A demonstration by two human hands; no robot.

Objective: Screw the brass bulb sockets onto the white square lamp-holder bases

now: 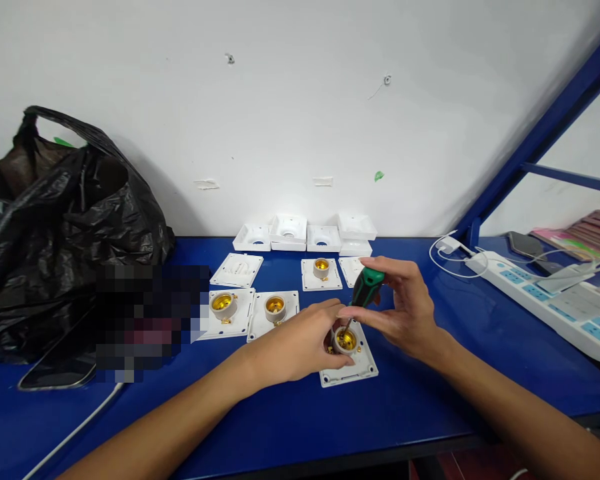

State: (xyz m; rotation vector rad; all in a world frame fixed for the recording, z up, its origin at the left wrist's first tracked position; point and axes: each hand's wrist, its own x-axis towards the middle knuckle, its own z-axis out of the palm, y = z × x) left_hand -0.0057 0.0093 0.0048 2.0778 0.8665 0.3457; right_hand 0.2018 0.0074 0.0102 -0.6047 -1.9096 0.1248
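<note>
A blue table [405, 413] stands against a white wall [290, 120], with a blue metal frame [545, 133] rising at the right. On the table, a square white plate [363, 369] lies flat near the front edge and carries a round lamp socket [347, 341] with a brass-coloured interior. The left hand [300, 343] is curled closely around the left side of this lamp socket, thumb at the near side and fingers at the far side; the fingertips are partly hidden. The right hand [405, 303] is closed around the green and black handle of a screwdriver [367, 287], with a finger over the top of the handle and the thumb low, beside the shaft. The screwdriver is tilted and its shaft points down into the lamp socket; the contact of the tip cannot be made out. Two socketed plates [253, 320] lie side by side to the left, and a third socketed plate [307, 281] lies farther back. White shallow boxes [323, 238] stand in a row by the wall, some stacked. A black plastic bag [80, 220] occupies the left side; a white power strip [540, 300] lies on the right.
</note>
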